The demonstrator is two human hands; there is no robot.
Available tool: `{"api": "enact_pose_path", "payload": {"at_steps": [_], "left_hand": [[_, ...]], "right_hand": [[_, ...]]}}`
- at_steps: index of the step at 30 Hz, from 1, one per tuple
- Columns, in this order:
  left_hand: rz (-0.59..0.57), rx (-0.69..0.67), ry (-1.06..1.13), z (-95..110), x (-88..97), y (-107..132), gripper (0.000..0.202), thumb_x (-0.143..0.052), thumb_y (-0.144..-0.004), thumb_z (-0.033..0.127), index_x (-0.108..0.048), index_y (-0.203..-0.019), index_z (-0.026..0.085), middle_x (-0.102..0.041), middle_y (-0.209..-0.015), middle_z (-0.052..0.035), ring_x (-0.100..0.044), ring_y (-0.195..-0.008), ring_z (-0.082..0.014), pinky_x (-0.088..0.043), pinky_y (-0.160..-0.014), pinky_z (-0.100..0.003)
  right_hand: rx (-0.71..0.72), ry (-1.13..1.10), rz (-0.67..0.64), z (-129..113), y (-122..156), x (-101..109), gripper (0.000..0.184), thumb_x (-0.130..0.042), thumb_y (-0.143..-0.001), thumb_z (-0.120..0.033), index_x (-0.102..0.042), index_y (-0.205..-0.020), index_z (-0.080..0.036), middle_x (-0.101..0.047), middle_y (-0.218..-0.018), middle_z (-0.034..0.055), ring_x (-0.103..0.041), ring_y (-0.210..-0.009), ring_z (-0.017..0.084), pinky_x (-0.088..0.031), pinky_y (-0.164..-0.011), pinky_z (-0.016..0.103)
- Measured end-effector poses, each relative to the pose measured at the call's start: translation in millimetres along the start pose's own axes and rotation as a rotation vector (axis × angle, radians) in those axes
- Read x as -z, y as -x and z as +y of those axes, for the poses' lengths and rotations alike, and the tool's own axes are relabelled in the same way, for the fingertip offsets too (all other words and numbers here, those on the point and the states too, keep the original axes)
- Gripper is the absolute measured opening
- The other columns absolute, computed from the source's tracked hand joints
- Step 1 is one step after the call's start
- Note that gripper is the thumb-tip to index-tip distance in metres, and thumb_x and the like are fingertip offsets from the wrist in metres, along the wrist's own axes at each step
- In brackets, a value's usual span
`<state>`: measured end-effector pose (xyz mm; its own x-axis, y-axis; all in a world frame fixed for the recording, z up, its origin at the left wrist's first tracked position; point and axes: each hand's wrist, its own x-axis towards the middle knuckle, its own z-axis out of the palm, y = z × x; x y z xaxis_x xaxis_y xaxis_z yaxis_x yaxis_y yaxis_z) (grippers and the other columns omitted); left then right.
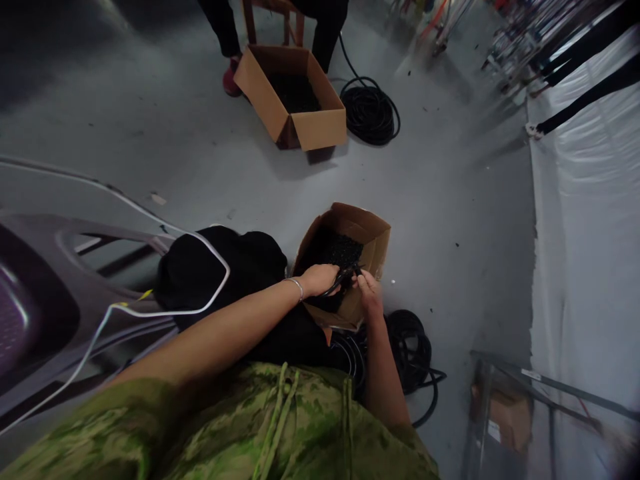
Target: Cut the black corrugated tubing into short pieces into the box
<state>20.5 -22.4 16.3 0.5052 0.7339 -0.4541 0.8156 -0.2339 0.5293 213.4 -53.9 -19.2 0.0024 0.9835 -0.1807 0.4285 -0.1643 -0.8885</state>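
Observation:
My left hand [320,279], with a silver bangle at the wrist, is closed round the black handles of what look like scissors [342,275]. Facing it, my right hand [370,293] pinches a black hose [357,269], its end close to the blades. Whether the blades touch the hose is too dark to make out. Both hands are over an open cardboard box [376,235]. Small black pieces [345,249] lie in a heap inside that box. Beside my right forearm, a coil of black hose [410,350] rests on the floor.
Ahead, a person sits on a wooden stool [250,20] behind another cardboard box [320,130] holding black pieces. A second black coil [373,113] is next to it. A purple-grey plastic chair [45,267] and a white cable [165,312] are at left; a metal-framed cart [545,381] stands lower right.

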Motion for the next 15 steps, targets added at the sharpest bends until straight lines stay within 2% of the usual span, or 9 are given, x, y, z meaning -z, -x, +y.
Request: {"api": "enact_pose_path", "payload": {"at_steps": [5, 15], "left_hand": [[-0.019, 0.004, -0.002, -0.4, 0.0, 0.0, 0.036, -0.055, -0.086, 0.038, -0.061, -0.110, 0.012, -0.070, -0.111, -0.0165, -0.069, -0.099, -0.0304, -0.054, -0.080, -0.034], [-0.017, 0.010, 0.014, 1.0, -0.2, 0.1, 0.037, -0.055, -0.086, 0.039, -0.062, -0.111, 0.013, -0.071, -0.110, -0.0162, -0.070, -0.098, -0.0293, -0.054, -0.081, -0.033]], "right_hand": [[0.026, 0.079, -0.019, -2.5, 1.3, 0.6, 0.033, -0.045, -0.090, -0.042, -0.068, -0.098, -0.018, -0.062, -0.075, 0.0022, -0.053, -0.063, 0.016, -0.044, -0.065, 0.028], [0.085, 0.214, 0.016, -1.9, 1.0, -3.2, 0.039, -0.040, -0.094, -0.044, -0.067, -0.106, -0.018, -0.063, -0.076, 0.0017, -0.057, -0.070, 0.017, -0.045, -0.068, 0.028]]}}
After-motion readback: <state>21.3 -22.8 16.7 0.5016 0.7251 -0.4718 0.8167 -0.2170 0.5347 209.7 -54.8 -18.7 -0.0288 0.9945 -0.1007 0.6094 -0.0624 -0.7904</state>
